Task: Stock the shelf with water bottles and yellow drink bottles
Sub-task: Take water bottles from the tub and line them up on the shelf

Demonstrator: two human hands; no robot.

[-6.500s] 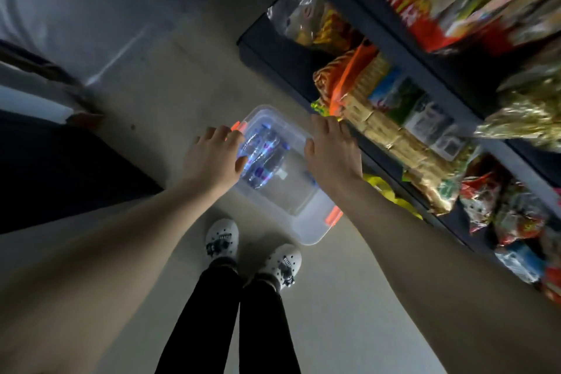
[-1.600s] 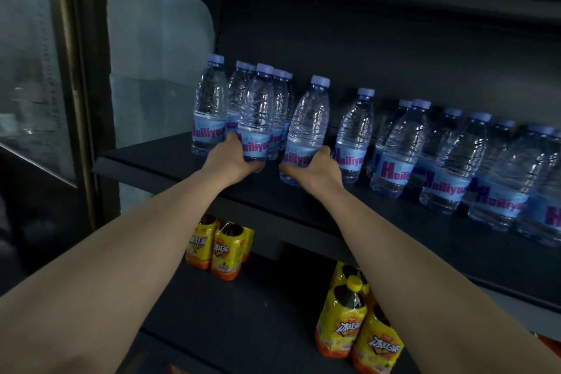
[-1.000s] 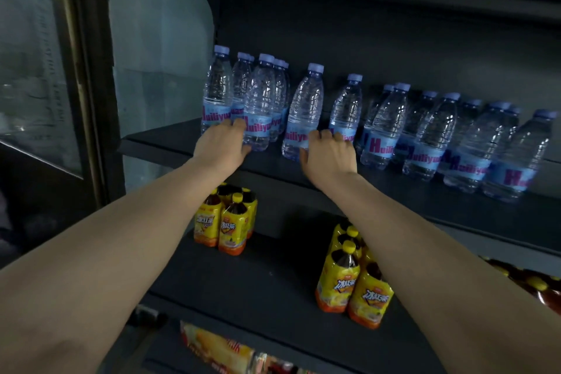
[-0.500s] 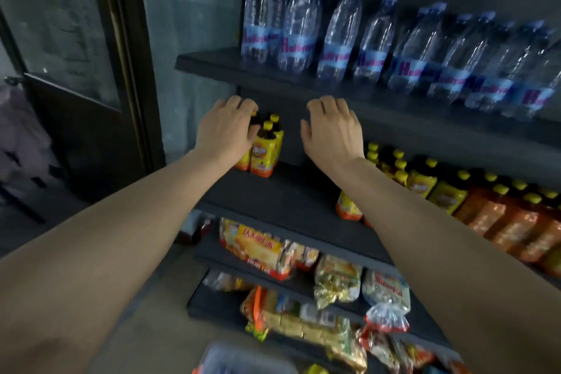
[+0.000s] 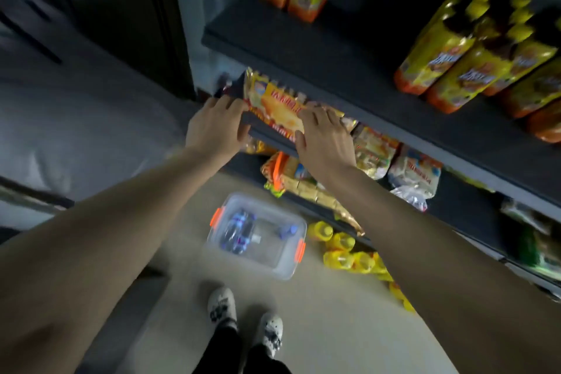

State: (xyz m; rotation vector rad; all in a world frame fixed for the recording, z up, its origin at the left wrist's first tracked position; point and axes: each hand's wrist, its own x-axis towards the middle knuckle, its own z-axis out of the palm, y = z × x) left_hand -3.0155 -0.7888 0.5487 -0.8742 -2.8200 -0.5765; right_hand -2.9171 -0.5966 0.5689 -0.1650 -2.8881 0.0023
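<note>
Looks like the in-between bit of restocking: both hands are empty and out in front, over the snack shelf. The left hand [image 5: 217, 126] has its fingers loosely bent, holding nothing; the right hand [image 5: 326, 136] is spread flat, fingers apart, also holding nothing. Can't tell if either one actually touches the shelf edge [image 5: 273, 143] or just hangs above it.

The stuff that needs shelving is down on the floor. There's a clear plastic bin [image 5: 258, 235] with orange latches right in front of the person's white shoes [image 5: 223, 307], and a few water bottles [image 5: 238, 229] are lying inside it. Just right of the bin, by the bottom of the rack, a bunch of loose yellow drink bottles [image 5: 343, 249] sits on the floor.

So my guess is the next move is a bend down to grab bottles out of the bin, one per hand probably.

Some yellow drink bottles [image 5: 455, 61] already stand on the dark shelf above. Their labels have print but it's too blurry to read. Same for the yellow snack pack [image 5: 279, 100] between the hands: red lettering, not legible.
</note>
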